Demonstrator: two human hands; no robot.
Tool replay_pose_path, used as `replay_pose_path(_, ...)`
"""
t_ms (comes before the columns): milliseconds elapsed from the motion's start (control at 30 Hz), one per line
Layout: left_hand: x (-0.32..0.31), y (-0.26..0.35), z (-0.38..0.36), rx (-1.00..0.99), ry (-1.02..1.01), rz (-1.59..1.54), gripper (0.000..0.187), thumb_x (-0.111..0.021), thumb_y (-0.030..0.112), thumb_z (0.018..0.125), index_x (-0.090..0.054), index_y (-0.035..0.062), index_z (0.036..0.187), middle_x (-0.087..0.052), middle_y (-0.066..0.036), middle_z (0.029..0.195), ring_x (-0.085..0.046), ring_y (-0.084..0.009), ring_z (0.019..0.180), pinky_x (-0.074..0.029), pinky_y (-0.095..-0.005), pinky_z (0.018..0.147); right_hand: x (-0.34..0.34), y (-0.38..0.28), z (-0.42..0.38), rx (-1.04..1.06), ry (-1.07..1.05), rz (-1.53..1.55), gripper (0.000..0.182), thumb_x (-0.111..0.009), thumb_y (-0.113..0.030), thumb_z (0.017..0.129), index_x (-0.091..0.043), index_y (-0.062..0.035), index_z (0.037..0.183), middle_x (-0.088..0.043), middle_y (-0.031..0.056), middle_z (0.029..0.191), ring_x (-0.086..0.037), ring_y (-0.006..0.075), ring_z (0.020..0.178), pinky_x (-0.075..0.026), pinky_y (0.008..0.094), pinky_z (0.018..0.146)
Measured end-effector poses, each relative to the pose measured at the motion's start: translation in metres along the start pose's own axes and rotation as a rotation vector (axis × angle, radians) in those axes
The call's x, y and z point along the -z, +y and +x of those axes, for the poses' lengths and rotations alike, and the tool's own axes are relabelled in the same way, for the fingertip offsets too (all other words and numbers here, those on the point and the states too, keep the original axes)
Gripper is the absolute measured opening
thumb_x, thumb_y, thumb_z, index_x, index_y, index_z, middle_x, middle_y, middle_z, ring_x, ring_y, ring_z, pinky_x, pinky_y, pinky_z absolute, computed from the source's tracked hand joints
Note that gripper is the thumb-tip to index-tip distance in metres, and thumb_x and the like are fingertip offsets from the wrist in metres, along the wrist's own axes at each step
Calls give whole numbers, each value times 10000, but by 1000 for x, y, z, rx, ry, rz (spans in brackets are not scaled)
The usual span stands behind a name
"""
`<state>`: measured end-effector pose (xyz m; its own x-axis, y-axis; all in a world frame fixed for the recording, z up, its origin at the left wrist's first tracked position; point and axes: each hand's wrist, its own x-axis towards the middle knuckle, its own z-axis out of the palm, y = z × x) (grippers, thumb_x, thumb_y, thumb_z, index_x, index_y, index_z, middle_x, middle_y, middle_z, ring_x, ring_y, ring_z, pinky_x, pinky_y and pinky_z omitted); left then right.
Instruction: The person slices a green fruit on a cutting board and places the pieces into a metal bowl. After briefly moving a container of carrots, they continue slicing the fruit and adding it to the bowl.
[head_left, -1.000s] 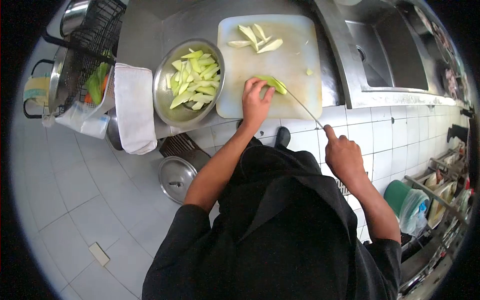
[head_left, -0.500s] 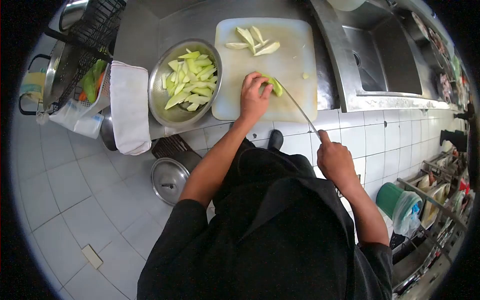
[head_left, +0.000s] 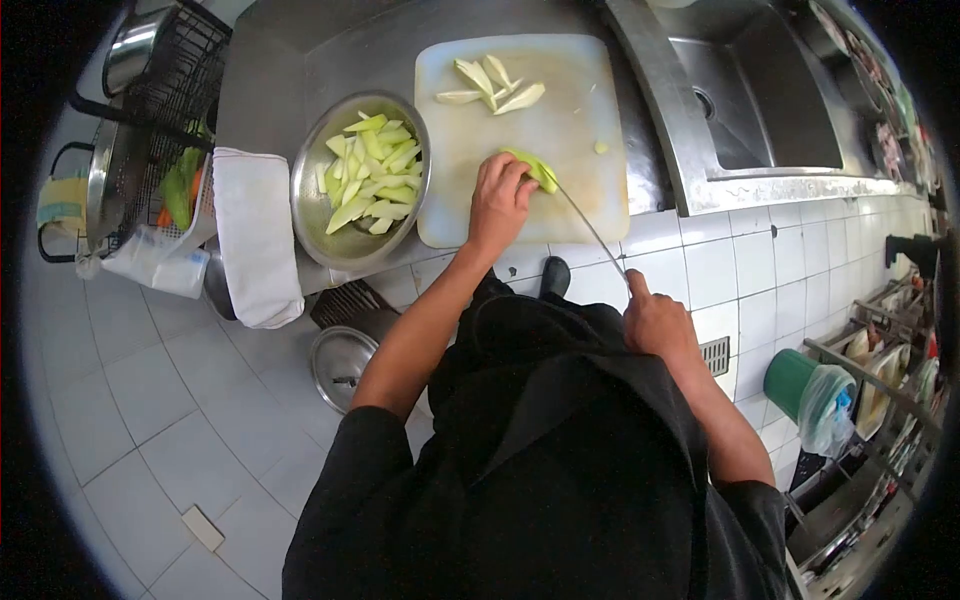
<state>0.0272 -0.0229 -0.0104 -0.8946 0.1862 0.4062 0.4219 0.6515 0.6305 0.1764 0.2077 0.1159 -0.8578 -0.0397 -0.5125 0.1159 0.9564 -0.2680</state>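
Note:
My left hand (head_left: 499, 203) presses a pale green vegetable piece (head_left: 535, 170) down on the white cutting board (head_left: 570, 125), fingers bent over its left side. In my right hand (head_left: 658, 318) is the handle of a long knife (head_left: 592, 227). Its blade slants up and left, with the tip end at the piece's right side. Several pale wedges (head_left: 519, 98) lie in a loose pile at the board's far side, and a small scrap (head_left: 601, 147) lies to the right. Left of the board, a metal bowl (head_left: 303, 215) holds many cut light green pieces (head_left: 372, 170).
A folded white cloth (head_left: 252, 240) hangs over the counter edge beside the bowl. To the right is a steel sink (head_left: 760, 95). Farther left stands a black wire rack (head_left: 165, 90). A lidded pot (head_left: 342, 365) and a green bin (head_left: 790, 382) are lower down.
The view has shifted slightly. The knife tip still meets the vegetable piece, its blade now a little steeper. My left hand keeps its hold on the piece.

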Motion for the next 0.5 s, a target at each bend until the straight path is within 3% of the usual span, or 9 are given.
replay_pose_path(500,-1,1,11,-32,-19,-13,280,-768,61,790,-654,25,1043,-613,-131,1132,-605,-342,1054,-510,-427,893,-9,-8,2,-16,-30,-55,382,-486,-86,923,-416,-43,1296,-662,264,768,-701,436,722,-564,528,624)
